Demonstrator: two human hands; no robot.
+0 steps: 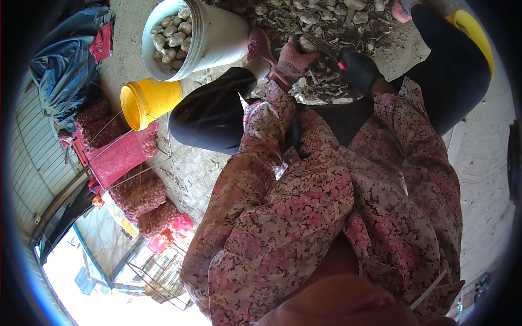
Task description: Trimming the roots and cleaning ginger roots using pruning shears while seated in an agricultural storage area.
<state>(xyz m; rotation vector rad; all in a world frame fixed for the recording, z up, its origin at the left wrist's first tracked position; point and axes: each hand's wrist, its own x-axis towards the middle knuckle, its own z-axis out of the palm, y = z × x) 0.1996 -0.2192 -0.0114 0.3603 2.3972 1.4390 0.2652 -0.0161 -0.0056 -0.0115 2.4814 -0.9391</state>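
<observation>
A garlic bulb (308,45) lies in the grip of my left hand (294,59), which wears a pink knit glove. My right hand (359,70), in a black glove, grips a cutting tool (326,49) that looks like hand shears with a red part near the grip. Its dark metal end reaches across to the bulb; whether the blades touch it is hard to tell. Beneath both hands, dry stem and root trimmings (322,79) cover the ground. More garlic bulbs (310,18) lie on the debris just beyond.
Left of my shoe stands a white bucket (222,38) holding several garlic bulbs (176,39). Beside it is a yellow bucket (163,98). Filled mesh sacks (138,191) and a blue tarp (67,61) line the left. Another yellow container (475,34) shows behind my right knee.
</observation>
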